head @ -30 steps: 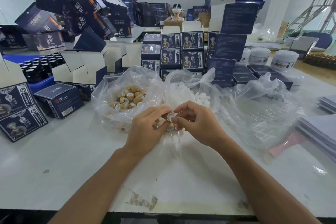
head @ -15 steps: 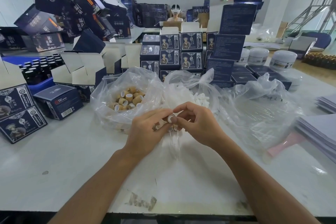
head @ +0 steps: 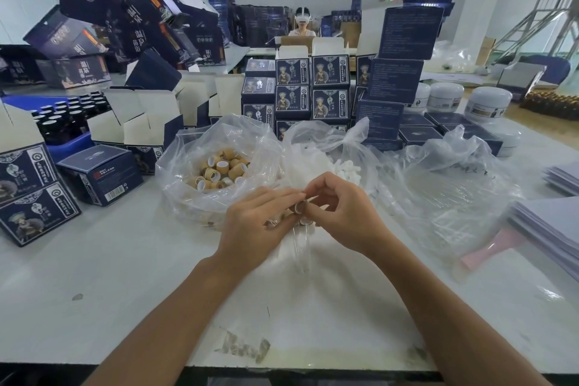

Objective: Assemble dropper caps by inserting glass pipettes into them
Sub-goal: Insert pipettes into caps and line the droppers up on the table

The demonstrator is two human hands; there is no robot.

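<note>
Mid-assembly, by the look of it: left hand [head: 260, 222] and right hand [head: 341, 213] met fingertip to fingertip above the white table [head: 125, 276]. Pinched between left thumb and forefinger, a small dropper cap [head: 300, 207], open end turned toward the right fingers [head: 313, 189]. Right fingers curled narrow and closed on something at the cap's mouth, too small to name for certain. Below the fingertips, clear glass pipettes [head: 302, 247] hung down from the hands, tops tucked in among the lower fingers, so several pieces seemed carried at once; which hand bore them could not be told. Just beyond the left knuckles, a clear plastic bag of tan caps [head: 219, 171]; beyond the right fingertips, a second bag of white rubber bulbs [head: 344, 168]. Step in hand judged as seating a part into the held cap. Next move likely called for a straight, gentle push along the cap's axis, keeping the glass unbent, then a reach past the knuckles for a fresh cap.
</note>
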